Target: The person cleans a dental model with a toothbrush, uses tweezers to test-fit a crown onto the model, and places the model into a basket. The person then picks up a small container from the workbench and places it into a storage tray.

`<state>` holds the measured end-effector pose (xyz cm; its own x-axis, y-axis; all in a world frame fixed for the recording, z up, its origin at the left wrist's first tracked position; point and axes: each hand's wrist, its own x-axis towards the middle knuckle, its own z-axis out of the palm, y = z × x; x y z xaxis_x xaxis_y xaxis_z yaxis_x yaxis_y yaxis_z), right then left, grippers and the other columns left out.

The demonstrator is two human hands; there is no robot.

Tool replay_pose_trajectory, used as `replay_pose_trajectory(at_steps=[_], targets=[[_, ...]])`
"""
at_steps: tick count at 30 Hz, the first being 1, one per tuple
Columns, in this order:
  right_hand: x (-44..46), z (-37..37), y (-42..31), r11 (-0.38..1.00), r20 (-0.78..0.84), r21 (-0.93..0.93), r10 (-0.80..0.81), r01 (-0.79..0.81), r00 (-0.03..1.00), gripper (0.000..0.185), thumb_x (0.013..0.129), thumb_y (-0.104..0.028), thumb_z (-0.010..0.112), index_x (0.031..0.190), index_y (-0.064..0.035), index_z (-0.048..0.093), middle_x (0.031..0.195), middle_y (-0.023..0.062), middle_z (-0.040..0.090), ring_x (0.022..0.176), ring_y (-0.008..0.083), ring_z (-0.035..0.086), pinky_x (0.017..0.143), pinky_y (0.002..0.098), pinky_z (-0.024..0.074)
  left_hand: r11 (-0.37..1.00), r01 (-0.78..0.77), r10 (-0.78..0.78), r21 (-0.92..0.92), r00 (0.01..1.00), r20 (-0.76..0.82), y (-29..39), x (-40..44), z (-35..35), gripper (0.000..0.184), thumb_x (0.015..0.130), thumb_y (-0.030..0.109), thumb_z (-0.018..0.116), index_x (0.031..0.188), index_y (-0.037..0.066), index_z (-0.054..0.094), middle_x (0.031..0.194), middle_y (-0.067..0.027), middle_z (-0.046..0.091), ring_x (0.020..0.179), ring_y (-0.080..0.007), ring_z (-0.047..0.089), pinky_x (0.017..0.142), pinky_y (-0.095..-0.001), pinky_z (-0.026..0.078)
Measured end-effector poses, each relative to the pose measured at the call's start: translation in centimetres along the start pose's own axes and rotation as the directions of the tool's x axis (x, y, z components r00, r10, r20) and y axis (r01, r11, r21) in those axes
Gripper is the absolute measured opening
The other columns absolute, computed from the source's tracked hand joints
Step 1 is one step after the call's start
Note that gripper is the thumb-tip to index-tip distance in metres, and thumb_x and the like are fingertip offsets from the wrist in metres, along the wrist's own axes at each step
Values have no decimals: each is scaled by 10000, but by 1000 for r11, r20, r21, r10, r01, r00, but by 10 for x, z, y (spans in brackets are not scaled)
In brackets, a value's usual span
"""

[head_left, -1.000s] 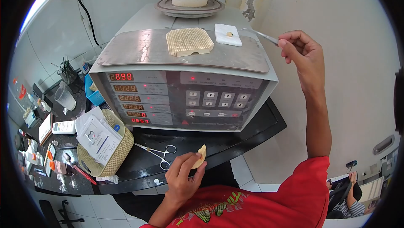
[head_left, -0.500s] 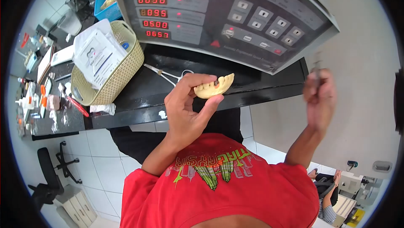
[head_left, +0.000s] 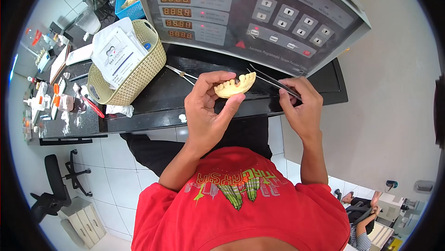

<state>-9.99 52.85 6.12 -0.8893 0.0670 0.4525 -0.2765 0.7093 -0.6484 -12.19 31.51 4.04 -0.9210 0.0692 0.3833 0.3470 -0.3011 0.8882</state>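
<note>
Between the thumb and fingers of my left hand [head_left: 207, 112] is a pale yellow dental cast [head_left: 235, 86], its teeth facing up and a dark spot in the gap between them. My right hand [head_left: 303, 107] grips metal tweezers [head_left: 273, 82], whose thin tips point left, close to the cast's right end. I cannot make out anything between the tips. Behind both hands stands the furnace's control panel [head_left: 241, 19] with buttons and red lights. Metal scissor-like forceps [head_left: 181, 74] lie on the black counter behind my left hand, their handles partly hidden.
On the counter [head_left: 153, 120] to the left stand a woven basket [head_left: 139, 72] with papers, a blue basket [head_left: 131, 11], a plastic cup [head_left: 88, 21] and small bottles. A black chair [head_left: 53, 181] is at lower left. Another person [head_left: 364, 225] sits at lower right.
My right hand has come down from the furnace top with the tweezers and moved left beside the cast. My left hand has raised and turned the cast. The view has tilted down.
</note>
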Motion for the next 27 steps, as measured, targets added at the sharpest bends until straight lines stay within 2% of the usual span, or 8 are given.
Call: replay_pose_trajectory(at_steps=[9, 15, 16, 19, 20, 23, 24, 27], targets=[[9, 21, -1, 977, 12, -116, -176, 176, 984, 175, 786, -48, 739, 959, -31, 722, 851, 97, 632, 753, 288, 639, 674, 369, 512, 970, -109, 110, 215, 994, 9, 3, 2, 2, 320, 805, -30, 802, 1076, -40, 633, 1014, -99, 661, 917, -126, 658, 815, -242, 528], [6, 21, -2, 976, 37, -127, -172, 175, 984, 213, 816, -109, 762, 1019, -49, 743, 863, 70, 643, 789, 259, 635, 682, 370, 514, 907, -180, 185, 379, 982, 24, 4, 2, 3, 321, 732, -7, 842, 1003, -17, 669, 933, -118, 690, 782, -191, 619, 713, -290, 490], [5, 21, -2, 980, 43, -108, -162, 165, 986, 214, 825, -120, 763, 1026, -51, 744, 863, 69, 644, 793, 257, 634, 683, 369, 515, 900, -160, 136, 405, 987, 87, 5, 0, -1, 371, 722, -67, 801, 1049, -24, 630, 979, -100, 635, 900, -156, 584, 831, -271, 459], [3, 21, -1, 985, 40, -49, -161, 163, 986, 199, 850, -138, 753, 1030, -53, 745, 860, 64, 646, 797, 256, 631, 688, 369, 518, 891, -153, 127, 426, 988, 89, 6, -1, 1, 345, 721, -47, 807, 1016, -23, 630, 981, -94, 645, 873, -149, 591, 845, -268, 454], [3, 21, -1, 986, 49, -48, -159, 161, 986, 207, 856, -138, 749, 1047, -57, 741, 876, 54, 644, 814, 248, 630, 695, 367, 524, 877, -181, 149, 446, 983, 105, 4, -1, 0, 339, 732, -31, 812, 1014, -23, 623, 976, -87, 628, 853, -140, 591, 833, -259, 458], [2, 21, 0, 986, 63, -69, -149, 153, 987, 230, 849, -119, 747, 1072, -65, 736, 901, 45, 638, 828, 235, 629, 697, 362, 533, 919, -101, 94, 382, 995, 38, 0, -4, 1, 334, 747, -14, 813, 1018, -21, 618, 963, -78, 600, 850, -129, 585, 811, -247, 460], [3, 20, 0, 985, 68, -73, -154, 159, 986, 250, 843, -102, 743, 1089, -61, 729, 917, 37, 631, 833, 223, 628, 698, 353, 543, 905, -149, 155, 398, 988, 19, -1, -2, 3, 338, 731, 13, 848, 997, -21, 641, 911, -116, 667, 790, -176, 624, 702, -273, 489], [4, 22, -1, 988, 29, -73, -137, 139, 990, 257, 792, -73, 786, 1046, -77, 755, 879, 36, 668, 774, 214, 641, 672, 337, 529, 908, -133, 146, 397, 989, -5, -1, -3, 4, 343, 730, 10, 847, 1001, -24, 639, 906, -121, 663, 789, -181, 625, 703, -275, 489]])
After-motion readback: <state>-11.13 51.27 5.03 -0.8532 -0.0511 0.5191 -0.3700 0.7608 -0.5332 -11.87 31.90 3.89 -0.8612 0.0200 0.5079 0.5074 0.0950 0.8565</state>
